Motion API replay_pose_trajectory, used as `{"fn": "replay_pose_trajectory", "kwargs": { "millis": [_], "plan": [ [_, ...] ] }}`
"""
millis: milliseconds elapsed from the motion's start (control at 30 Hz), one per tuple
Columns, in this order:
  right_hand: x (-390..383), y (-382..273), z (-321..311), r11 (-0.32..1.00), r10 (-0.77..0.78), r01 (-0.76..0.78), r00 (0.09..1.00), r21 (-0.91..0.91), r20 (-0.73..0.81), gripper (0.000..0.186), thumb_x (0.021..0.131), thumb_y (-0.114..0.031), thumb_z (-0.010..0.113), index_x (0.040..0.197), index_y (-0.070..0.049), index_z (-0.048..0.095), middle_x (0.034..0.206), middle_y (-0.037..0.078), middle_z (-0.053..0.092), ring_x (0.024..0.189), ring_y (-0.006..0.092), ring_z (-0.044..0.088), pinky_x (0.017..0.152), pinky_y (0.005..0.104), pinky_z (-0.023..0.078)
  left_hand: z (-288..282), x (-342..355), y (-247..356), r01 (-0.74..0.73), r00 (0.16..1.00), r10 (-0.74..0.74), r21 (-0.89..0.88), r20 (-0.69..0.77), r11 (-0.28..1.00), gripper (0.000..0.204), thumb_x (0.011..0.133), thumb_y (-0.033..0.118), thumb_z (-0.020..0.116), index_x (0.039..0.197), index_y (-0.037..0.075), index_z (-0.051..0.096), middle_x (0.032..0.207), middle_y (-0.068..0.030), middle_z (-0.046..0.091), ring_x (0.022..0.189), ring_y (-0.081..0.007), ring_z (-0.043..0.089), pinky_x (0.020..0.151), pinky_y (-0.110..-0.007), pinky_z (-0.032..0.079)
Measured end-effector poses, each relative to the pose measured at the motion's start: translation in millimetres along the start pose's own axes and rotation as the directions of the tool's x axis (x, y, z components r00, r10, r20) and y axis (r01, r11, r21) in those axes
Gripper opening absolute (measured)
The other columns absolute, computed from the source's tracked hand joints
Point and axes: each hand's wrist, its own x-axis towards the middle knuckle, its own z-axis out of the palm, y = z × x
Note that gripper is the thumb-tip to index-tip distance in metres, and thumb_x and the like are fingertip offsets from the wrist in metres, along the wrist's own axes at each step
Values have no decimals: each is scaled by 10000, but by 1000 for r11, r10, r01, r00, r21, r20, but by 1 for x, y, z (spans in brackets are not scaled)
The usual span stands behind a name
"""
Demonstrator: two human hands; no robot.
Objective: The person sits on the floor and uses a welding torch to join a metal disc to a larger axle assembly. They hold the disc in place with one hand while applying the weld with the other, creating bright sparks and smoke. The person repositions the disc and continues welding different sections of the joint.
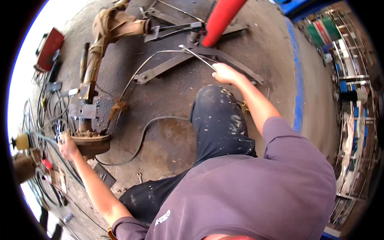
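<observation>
My right hand [226,74] holds a long metal wrench [202,58] out over a dark steel frame [160,70] on the floor. My left hand [69,146] is closed at the left edge of the round flanged end [93,144] of a rusty axle housing [114,28]; a shiny metal piece shows by its fingers, but what it grips is unclear. A thin bent line [136,68] runs from beside the flange to near the wrench, with a frayed brown clump [119,107] on it. A flat steel bracket [82,111] sits on the housing.
A red cylinder [222,20] rises from the frame. Hoses and cables lie tangled at left, near a red case [49,50]. A black hose [144,130] crosses the floor, with a small wrench [140,178] below. A blue floor stripe [297,80] and metal racks [350,140] are at right.
</observation>
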Motion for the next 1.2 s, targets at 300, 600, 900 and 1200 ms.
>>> {"fn": "replay_pose_trajectory", "kwargs": {
  "millis": [300,600,900,1200],
  "plan": [
    [-65,157,124,-223,709,-199,639,954,299,123,944,-88,597,972,31,579,631,142,610,499,266,579,487,417,469,7,36,-36,-90,993,90,-2,78,996,804,836,642,678,1408,80,633,1359,-204,664,1235,-401,622,1073,-466,457],
    [-82,253,172,222,959,-381,252,898,-130,406,945,-262,687,1153,80,623,1027,174,698,840,279,686,760,358,561,23,48,-45,-103,993,105,-45,55,994,790,838,605,727,1327,-12,666,1283,-215,703,1180,-365,659,1028,-422,483],
    [-132,304,254,-655,751,435,287,618,594,568,938,-381,727,1333,-61,473,1293,156,582,1120,349,624,924,532,540,20,63,-46,-28,993,47,-169,112,985,713,827,505,778,1298,-15,651,1185,-193,737,1034,-305,707,933,-402,540],
    [-145,229,208,-475,878,594,273,649,392,651,806,-201,674,1369,-159,352,1023,128,532,782,317,613,747,474,581,-2,103,-67,215,862,-65,-246,504,945,725,801,537,803,1144,-94,705,1077,-204,734,910,-289,705,827,-422,576]
  ]
}}
